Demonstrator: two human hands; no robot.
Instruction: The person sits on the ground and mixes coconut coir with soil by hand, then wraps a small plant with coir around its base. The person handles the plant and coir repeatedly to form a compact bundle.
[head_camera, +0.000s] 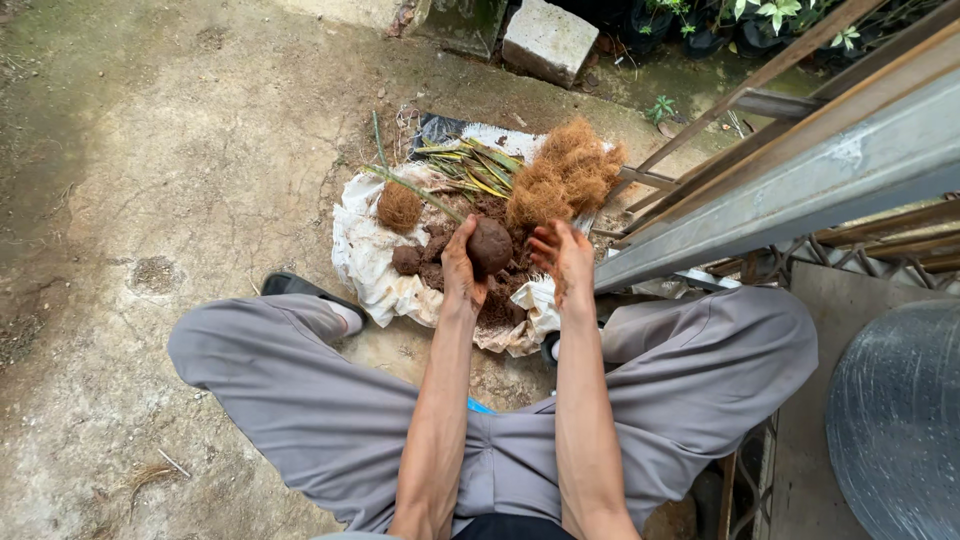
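The left hand (460, 268) cups a round ball of brown soil (490, 246), its grip closed around the ball's near left side, holding it above the white sack (365, 262) spread on the concrete ground. The right hand (565, 262) is open and empty, fingers spread and soil-stained, just beside the ball on its right, apart from it. The ball has no long axis; it sits between the two palms, nearer the left. Beyond lie loose soil clumps (408, 260), coconut fibre (565, 175) and green leaf cuttings (470, 168).

That soil ball (489, 246) you've got looks matt and crumbly; coir fibre clump (563, 176) rough, plastic sheet (365, 262) crinkled, railing (800, 165) dull metal.
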